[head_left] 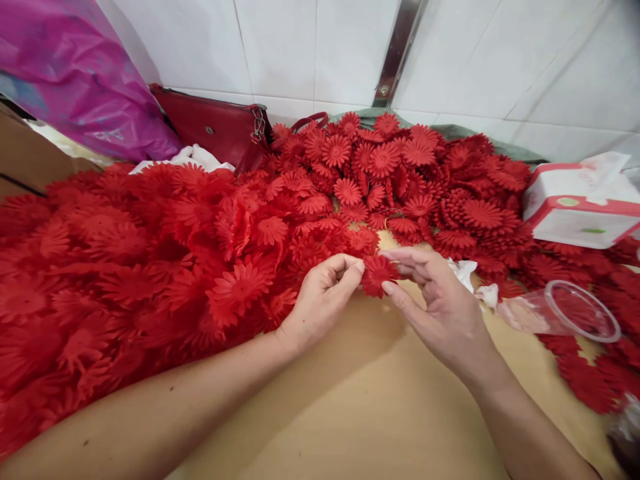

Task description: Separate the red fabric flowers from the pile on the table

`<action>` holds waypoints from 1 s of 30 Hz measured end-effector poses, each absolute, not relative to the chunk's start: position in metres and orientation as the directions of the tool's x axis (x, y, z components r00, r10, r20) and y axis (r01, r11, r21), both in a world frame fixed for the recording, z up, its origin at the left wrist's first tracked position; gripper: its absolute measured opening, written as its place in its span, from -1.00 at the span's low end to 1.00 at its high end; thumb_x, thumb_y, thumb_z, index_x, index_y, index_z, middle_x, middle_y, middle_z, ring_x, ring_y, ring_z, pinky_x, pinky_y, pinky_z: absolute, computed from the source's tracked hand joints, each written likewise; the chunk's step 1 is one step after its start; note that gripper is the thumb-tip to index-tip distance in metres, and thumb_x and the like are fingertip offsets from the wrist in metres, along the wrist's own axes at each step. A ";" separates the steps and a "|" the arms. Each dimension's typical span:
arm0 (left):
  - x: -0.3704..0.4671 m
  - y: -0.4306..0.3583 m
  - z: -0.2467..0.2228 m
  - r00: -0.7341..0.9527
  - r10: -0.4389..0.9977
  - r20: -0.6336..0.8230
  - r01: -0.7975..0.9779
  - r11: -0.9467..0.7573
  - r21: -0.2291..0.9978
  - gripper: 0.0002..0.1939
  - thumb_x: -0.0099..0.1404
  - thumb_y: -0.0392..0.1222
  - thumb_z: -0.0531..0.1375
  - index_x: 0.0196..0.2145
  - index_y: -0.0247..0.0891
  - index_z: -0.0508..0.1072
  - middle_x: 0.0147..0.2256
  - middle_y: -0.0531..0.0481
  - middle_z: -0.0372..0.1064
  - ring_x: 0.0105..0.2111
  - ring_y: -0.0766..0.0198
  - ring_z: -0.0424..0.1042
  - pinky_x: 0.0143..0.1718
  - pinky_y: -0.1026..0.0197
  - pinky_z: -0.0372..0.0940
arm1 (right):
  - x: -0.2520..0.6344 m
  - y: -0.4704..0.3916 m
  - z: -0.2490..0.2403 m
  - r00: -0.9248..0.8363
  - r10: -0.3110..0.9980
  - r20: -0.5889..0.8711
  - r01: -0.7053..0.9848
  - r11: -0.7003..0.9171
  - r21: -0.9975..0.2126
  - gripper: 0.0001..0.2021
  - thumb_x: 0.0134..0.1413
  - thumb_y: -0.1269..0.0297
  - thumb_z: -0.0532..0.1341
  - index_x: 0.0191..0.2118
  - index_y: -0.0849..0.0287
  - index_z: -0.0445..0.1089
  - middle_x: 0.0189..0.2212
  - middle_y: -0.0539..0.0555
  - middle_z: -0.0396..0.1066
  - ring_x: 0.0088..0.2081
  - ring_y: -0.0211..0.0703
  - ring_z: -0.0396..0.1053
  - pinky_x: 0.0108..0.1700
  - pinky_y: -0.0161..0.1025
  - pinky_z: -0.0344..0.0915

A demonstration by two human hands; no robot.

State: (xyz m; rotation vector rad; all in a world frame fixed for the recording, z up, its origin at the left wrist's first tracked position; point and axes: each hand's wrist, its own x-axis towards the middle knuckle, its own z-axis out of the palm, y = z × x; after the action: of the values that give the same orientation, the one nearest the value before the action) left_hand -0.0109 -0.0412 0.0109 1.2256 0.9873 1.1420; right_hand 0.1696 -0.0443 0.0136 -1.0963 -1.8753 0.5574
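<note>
Between my two hands is a small red artificial flower (379,275), a piece with narrow pointed petals, held just above the table. My left hand (327,293) pinches its left edge between thumb and bent forefinger. On the other side, my right hand (440,300) curves around the flower, thumb and fingertips at its right petals. Anything behind the petals is hidden. Close to my left hand spreads a large heap of bright red flower pieces (245,287). Beyond both hands lies a pile of darker red flowers (385,160), some stacked.
A clear plastic cup (565,313) lies on its side at the right, near crumpled tissue (465,272). Behind it stands a tissue box (575,217). A red handbag (215,130) and a purple plastic bag (95,80) rest by the tiled wall. Bare tabletop (340,400) shows in front.
</note>
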 end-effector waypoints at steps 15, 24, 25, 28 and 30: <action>-0.008 -0.039 0.002 0.274 0.962 -0.006 -0.350 0.105 0.931 -0.70 0.24 0.00 0.39 -0.29 -0.31 0.51 -0.33 -0.02 0.56 -0.31 0.28 0.56 -0.12 0.21 0.43 | 0.163 -0.045 0.006 0.014 0.882 0.471 0.260 0.451 -0.854 -0.80 0.22 0.35 0.29 -0.07 0.00 0.36 -0.24 0.02 0.51 -0.29 -0.16 0.53 -0.25 -0.22 0.52; -0.008 -0.042 0.000 0.265 0.964 0.015 -0.348 0.081 0.934 -0.76 0.28 -0.07 0.36 -0.31 -0.30 0.49 -0.36 0.02 0.53 -0.33 0.34 0.53 -0.17 0.27 0.41 | 0.166 -0.051 0.021 -0.165 0.703 0.692 0.703 0.576 -0.417 -0.81 0.19 0.39 0.31 -0.10 0.00 0.54 0.08 0.18 0.34 0.09 0.06 0.38 0.00 0.02 0.41; -0.008 -0.042 0.001 0.264 0.964 0.027 -0.336 0.066 0.939 -0.78 0.29 -0.08 0.35 -0.31 -0.31 0.50 -0.36 0.02 0.53 -0.32 0.35 0.53 -0.17 0.28 0.40 | 0.166 -0.051 0.022 -0.203 0.684 0.701 0.717 0.591 -0.369 -0.81 0.19 0.40 0.32 -0.11 0.00 0.54 0.06 0.17 0.38 0.07 0.06 0.39 -0.01 0.04 0.40; -0.009 -0.042 0.000 0.268 0.961 0.071 -0.297 0.013 0.955 -0.82 0.32 -0.12 0.33 -0.28 -0.32 0.53 -0.33 -0.01 0.54 -0.29 0.34 0.52 -0.15 0.28 0.41 | 0.166 -0.049 0.023 -0.270 0.652 0.709 0.722 0.624 -0.299 -0.83 0.19 0.42 0.32 -0.13 0.03 0.54 -0.05 0.14 0.50 0.00 0.05 0.42 0.05 0.09 0.37; -0.009 -0.042 -0.001 0.272 0.959 0.083 -0.275 -0.005 0.961 -0.83 0.33 -0.14 0.32 -0.25 -0.32 0.55 -0.30 -0.03 0.56 -0.27 0.32 0.53 -0.11 0.26 0.42 | 0.167 -0.047 0.022 -0.282 0.652 0.703 0.706 0.637 -0.308 -0.85 0.20 0.42 0.31 -0.14 0.06 0.54 -0.13 0.13 0.55 -0.05 0.01 0.45 0.07 0.07 0.38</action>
State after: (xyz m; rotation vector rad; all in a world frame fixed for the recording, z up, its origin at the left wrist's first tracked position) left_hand -0.0086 -0.0421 -0.0010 1.1591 0.7807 1.1481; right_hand 0.1667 -0.0474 0.0222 -1.0629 -2.0030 -0.0799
